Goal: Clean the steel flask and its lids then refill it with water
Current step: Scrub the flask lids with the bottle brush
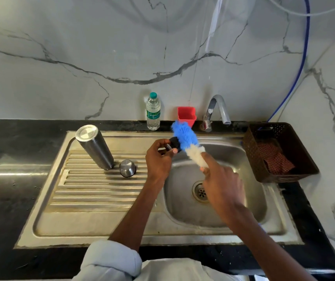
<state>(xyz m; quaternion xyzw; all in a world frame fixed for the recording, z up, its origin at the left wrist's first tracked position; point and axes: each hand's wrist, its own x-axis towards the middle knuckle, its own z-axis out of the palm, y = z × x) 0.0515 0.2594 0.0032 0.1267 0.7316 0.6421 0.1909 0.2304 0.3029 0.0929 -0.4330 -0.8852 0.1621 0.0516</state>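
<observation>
Head view looks down on a stainless-steel sink (101, 230) set into a black stone counter (4, 209), with a grey-veined marble wall behind. On the ribbed drainboard at 9 o'clock of the basin, the cylindrical steel flask (94, 147) stands upside down, its flat base uppermost. Just beside it, at its 4 o'clock, a small rounded steel cap (127, 168) sits dome-up on the ribs, close to the flask's lower end.

Above the basin's 11 o'clock edge, the left hand (158, 159) holds a small black inner lid (175, 143), its fingers (172, 151) curled round it and the thumb pinching it. The right hand (221, 185) grips the lower end of a fluffy bottle brush with a blue tip and white lower part (186, 140); its fingers are wrapped round the handle, which is hidden in the grasp. The blue head lies against the black lid. The right hand is blurred.

At 12 o'clock along the back of the counter stand a clear plastic water bottle with a teal cap (153, 112), a red plastic square cup (186, 115) and a chrome tap (216, 110). At 3 o'clock a brown woven plastic basket (296, 134) holds a checked red cloth (274, 157). A blue hose (302, 57) runs down the wall behind the basket.
</observation>
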